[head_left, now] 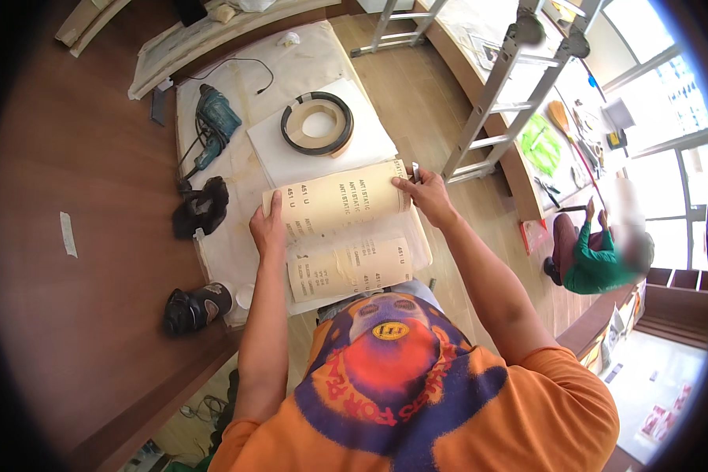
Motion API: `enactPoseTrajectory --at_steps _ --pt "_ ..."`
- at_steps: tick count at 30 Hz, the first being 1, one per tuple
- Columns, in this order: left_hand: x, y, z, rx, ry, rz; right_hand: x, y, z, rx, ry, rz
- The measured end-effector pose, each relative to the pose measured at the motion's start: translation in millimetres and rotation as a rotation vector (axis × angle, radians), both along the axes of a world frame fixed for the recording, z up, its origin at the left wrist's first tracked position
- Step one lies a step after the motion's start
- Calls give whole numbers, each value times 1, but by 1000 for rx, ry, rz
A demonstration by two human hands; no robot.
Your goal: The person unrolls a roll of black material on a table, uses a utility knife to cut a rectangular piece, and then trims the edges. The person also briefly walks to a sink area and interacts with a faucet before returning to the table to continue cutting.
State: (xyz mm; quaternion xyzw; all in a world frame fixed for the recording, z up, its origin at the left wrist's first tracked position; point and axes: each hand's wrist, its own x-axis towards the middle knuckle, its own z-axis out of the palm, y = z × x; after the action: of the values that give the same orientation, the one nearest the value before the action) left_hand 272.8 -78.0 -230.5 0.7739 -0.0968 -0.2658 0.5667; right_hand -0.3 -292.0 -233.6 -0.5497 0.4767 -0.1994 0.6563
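Shirt (401,330): nearest us, at six o'clock.
Sandpaper (330,197): eleven o'clock from it, over the worktop (315,63).
Left hand (269,230): part-closed, gripping the nine o'clock end.
Right hand (430,195): pinching the three o'clock end.
Tension: we'd best keep it even, avoiding creases.

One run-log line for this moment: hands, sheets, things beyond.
left hand: holding beige sheet, left end; right hand: holding its right end; second beige sheet: nearer body; beyond: teal drill, black ring
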Motion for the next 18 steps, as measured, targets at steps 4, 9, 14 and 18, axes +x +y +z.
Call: enactPoseTrajectory --at_steps 4,9,14,18 --pt "-25 32 2 -369 38 4 -22 4 19 -97 77 132" --pt "-22 104 -28 47 19 -248 -55 17 -29 -180 -4 310" --pt "-44 100 -16 34 -6 -317 -86 25 -77 -117 10 365" --pt "-39 101 -12 71 -31 -364 -78 30 -46 -213 60 387"
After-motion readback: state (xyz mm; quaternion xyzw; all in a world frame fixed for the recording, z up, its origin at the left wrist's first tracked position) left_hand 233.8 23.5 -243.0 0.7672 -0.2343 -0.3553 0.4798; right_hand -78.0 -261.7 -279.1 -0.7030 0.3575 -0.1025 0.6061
